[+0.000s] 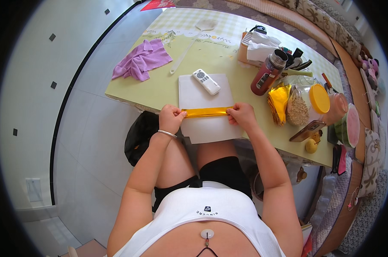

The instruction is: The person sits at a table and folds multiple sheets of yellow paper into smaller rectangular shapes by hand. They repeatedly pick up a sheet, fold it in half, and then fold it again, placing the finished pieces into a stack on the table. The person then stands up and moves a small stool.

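Observation:
A shiny gold strip of folded foil or paper [206,112] is stretched level between my two hands. My left hand [171,118] pinches its left end, with a silver bangle on that wrist. At the other end, my right hand [242,115] grips the strip between thumb and fingers. Beneath it lies a white sheet or thin board [211,132], which sticks out past the table's near edge over my lap. A white remote control [206,82] rests on the sheet's far part, beyond the strip.
A purple cloth [146,59] and a long-handled spatula [183,55] lie at the table's far left. On the right are a tissue box [245,52], a dark red flask [269,72], gold foil pieces [280,100], a yellow-lidded jar [303,107], a phone [307,131] and cut watermelon [349,127].

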A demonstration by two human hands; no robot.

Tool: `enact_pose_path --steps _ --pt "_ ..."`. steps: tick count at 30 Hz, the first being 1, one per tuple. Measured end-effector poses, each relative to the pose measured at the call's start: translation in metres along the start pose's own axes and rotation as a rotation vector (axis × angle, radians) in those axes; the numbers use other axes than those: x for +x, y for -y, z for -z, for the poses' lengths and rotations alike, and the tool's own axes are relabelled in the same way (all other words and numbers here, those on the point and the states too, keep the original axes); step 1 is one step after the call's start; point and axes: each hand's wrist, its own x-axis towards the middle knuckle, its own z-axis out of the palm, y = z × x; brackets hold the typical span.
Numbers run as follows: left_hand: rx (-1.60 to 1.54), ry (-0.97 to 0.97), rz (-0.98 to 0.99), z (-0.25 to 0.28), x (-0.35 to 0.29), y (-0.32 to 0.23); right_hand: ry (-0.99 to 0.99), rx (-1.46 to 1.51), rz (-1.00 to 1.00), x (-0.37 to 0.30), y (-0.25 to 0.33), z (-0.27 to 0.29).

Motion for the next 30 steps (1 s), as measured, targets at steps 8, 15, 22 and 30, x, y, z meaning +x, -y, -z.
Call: enact_pose_path --steps 8,15,22,30 --pt "0.497 -0.040 -0.615 0.008 -0.001 -0.038 -0.147 -0.708 0.252 -0.014 0.016 -0.010" --pt "0.764 0.234 -0.967 -0.009 0.003 -0.019 -0.180 -1.128 1.042 -0.023 -0.021 -0.051" --pt "0.909 0.191 -0.852 0.013 -0.023 0.012 -0.089 -0.996 0.828 -0.032 -0.043 -0.015" --pt "0.769 0.047 -0.751 0.003 -0.026 -0.013 -0.131 -1.355 0.960 -0.022 -0.005 -0.015"
